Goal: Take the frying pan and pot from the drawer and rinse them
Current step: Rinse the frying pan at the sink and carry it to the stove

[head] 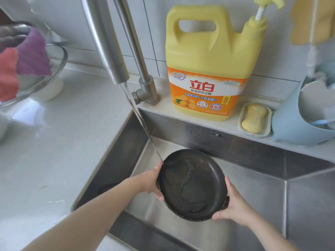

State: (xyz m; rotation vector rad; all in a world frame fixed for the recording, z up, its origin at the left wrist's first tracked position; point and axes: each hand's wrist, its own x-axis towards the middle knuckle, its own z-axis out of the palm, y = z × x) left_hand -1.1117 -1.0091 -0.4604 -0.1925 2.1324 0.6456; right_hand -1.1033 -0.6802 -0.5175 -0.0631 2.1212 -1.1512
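Head view, looking down into a sink. Both hands hold the frying pan (193,185) by its rim, tilted with its dark inner face toward the camera. The left hand (151,182) has its grip closed on the rim at the pan's 9 o'clock, thumb over the near edge and fingertips curled behind. The right hand (233,205) has its grip closed on the rim at about 4 o'clock, thumb along the side and fingers under the lower edge, where a small stub of the pan's handle mount shows. The pan hangs above the floor of the steel sink (253,196), near the middle of the basin. Patches of water lie on the pan's inner face.

A stream of water (143,124) runs from the spout of the steel faucet (116,57) and meets the pan's rim at about 10 o'clock, just beside the left fingertips.

On the ledge behind the sink, at 12 o'clock from the pan, stands a yellow detergent jug (208,60) with a pump top. At 1 o'clock lies a yellow soap bar (254,118) in a pale dish. At 2 o'clock a light blue basket (290,127) holds pale dishware.

On the white bench (54,151), at 10 o'clock, a glass bowl (54,69) carries purple and red cloths (23,64).
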